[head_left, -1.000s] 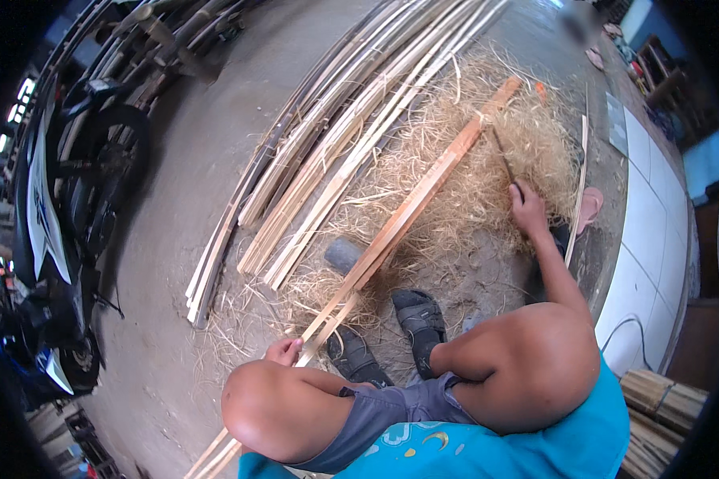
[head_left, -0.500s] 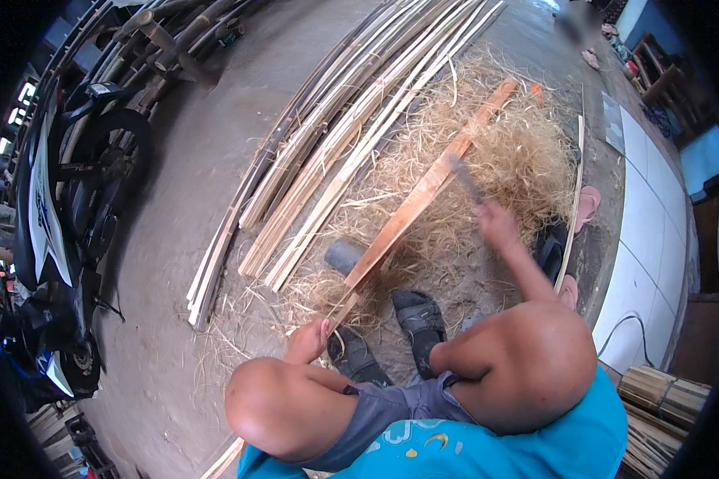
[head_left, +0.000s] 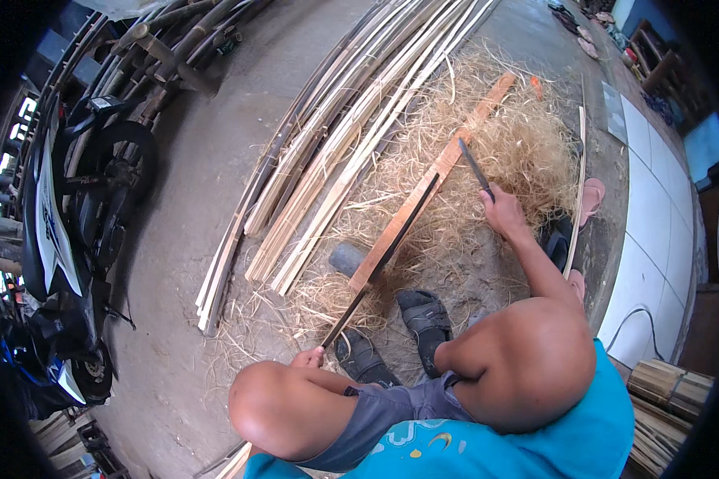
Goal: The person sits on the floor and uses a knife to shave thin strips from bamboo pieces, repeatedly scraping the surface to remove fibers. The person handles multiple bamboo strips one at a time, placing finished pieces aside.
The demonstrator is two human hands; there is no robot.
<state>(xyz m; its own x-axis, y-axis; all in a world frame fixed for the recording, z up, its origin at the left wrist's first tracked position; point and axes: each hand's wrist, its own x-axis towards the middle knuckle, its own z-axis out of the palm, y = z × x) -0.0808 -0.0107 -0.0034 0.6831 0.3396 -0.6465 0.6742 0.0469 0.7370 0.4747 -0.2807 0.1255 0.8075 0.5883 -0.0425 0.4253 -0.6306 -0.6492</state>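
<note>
My right hand (head_left: 503, 211) is closed round the handle of a knife (head_left: 474, 166), whose blade tip lies over the wooden plank (head_left: 403, 219). Closed on the lower end of a long thin strip, dark on its upper side (head_left: 379, 267), my left hand (head_left: 307, 358) sits beside my left knee, partly hidden by it. The strip runs up along the plank, its far end resting around the plank's middle. Under the plank's near end lies a grey cylinder (head_left: 347, 260). A large heap of curled shavings (head_left: 527, 164) spreads under and beyond the plank.
Long bundled strips (head_left: 327, 188) lie on the floor to the left. A motorbike (head_left: 76, 215) stands farther left. My sandalled feet (head_left: 423, 323) are close under the plank. Pink slippers (head_left: 591, 199) and white tiles (head_left: 643, 223) are at right, with more bundles (head_left: 667, 387) behind my right knee.
The strip at my left hand showed a pale side and now shows a dark one lying along the plank. My left hand has moved down a little; the knife is now in sharp view.
</note>
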